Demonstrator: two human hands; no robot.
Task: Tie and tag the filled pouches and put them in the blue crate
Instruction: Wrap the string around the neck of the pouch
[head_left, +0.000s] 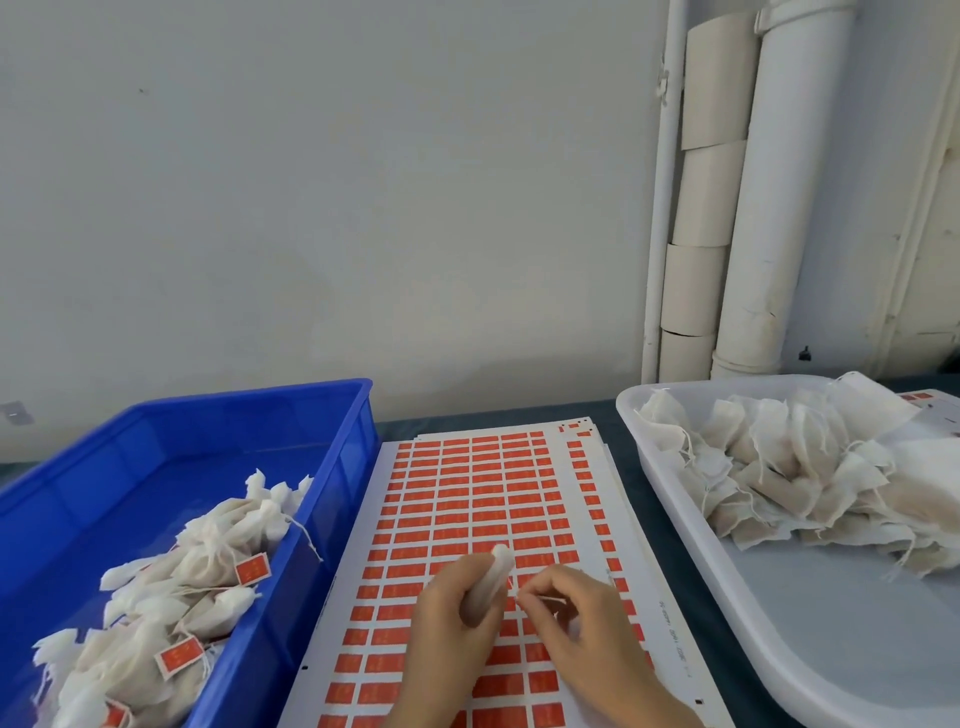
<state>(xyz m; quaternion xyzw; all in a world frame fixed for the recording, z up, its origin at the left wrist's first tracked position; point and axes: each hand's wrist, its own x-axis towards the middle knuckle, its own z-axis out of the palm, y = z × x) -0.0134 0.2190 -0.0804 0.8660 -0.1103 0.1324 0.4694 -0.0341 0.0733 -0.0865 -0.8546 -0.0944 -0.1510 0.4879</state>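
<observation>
My left hand (451, 621) grips a white filled pouch (491, 579) upright over the sheet of orange sticker tags (467, 499). Just to its right, my right hand (576, 616) pinches the pouch's thin string (540, 598) between thumb and fingers. The blue crate (171, 457) at the left holds several tied pouches (208, 561), some with orange tags. At the right a white tray (810, 649) carries a heap of untied pouches (810, 478).
A dark table top (631, 467) shows between the sheet and the tray. White pipes (769, 208) and a plain wall stand behind the table. More tag sheets lie under the top one.
</observation>
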